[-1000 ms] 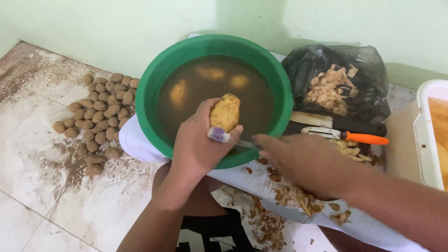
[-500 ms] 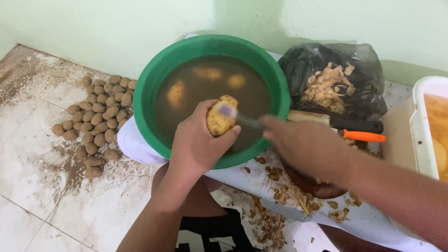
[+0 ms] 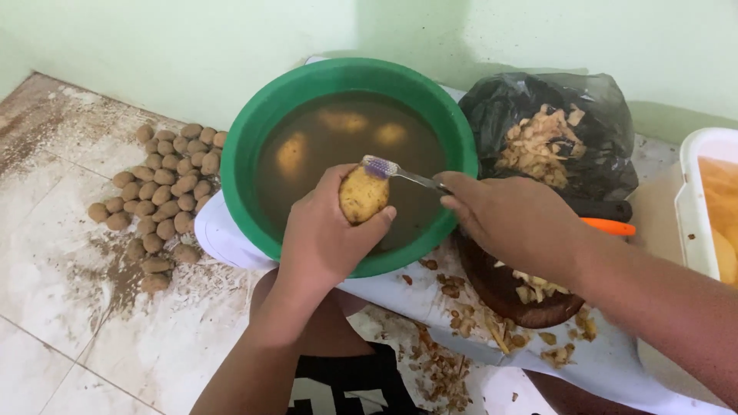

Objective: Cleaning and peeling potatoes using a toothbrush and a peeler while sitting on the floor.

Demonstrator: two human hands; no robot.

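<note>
Gripping a potato (image 3: 363, 195) over the green basin (image 3: 254, 138), your left hand (image 3: 327, 230) has fingers curled tight around it; your right hand (image 3: 516, 223) pinches a toothbrush (image 3: 400, 173), bristles touching the potato's top.

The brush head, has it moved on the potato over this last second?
Yes. The brush head went from the potato's lower edge to its top, toward the green basin's far rim.

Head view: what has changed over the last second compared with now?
The right hand has drawn the toothbrush from the lower side of the potato up to its top edge. The left hand keeps its grip on the potato above the green basin. The pile of potatoes, black bag and orange-handled tool stayed put.
</note>
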